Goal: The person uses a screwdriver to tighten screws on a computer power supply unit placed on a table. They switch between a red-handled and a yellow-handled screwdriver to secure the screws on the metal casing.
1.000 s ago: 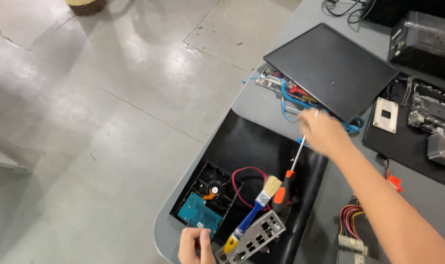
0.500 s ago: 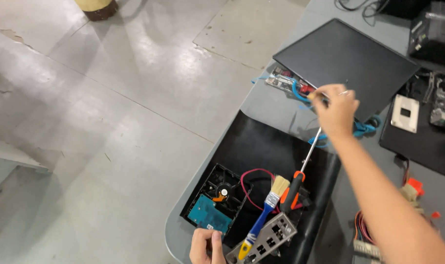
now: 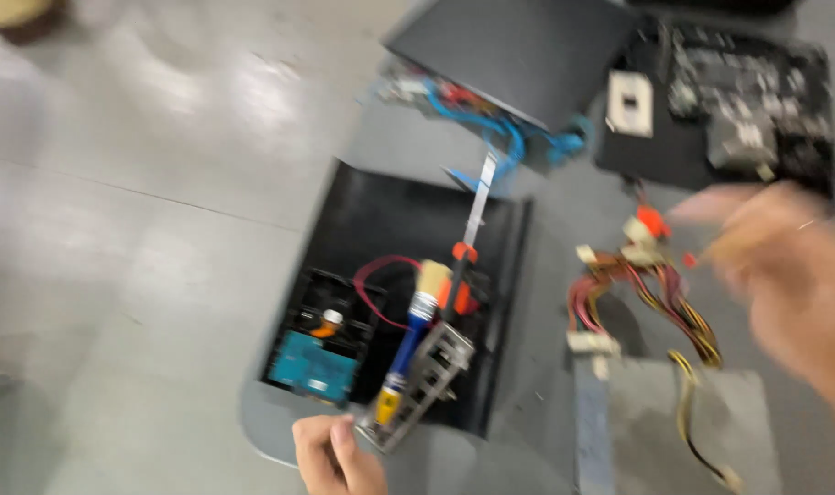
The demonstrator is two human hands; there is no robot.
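Concrete floor (image 3: 115, 229) fills the left of the view beside a grey table (image 3: 564, 229) crowded with computer parts. A dark flat panel (image 3: 518, 55) lies at the table's far edge over blue cables (image 3: 500, 128), with a black mat (image 3: 711, 110) of circuit boards to its right. An open black computer case (image 3: 408, 220) sits at the table's near corner, holding a teal-topped drive (image 3: 312, 367) and a looped red wire (image 3: 372, 284). A grey power supply (image 3: 674, 422) lies to the right, its bundle of yellow and red wires (image 3: 647, 293) spreading between case and unit. Across the case rest a screwdriver (image 3: 468, 247) with an orange-and-black handle and a blue-handled brush (image 3: 413, 330). The left hand (image 3: 335, 454), low in the frame and partly cut off, has its fingers closed on the near end of a perforated metal bracket (image 3: 427, 380) at the case's near edge, just beside the brush. The right hand (image 3: 784, 275) hangs over the wires, badly blurred; whether its fingers grip anything cannot be told.
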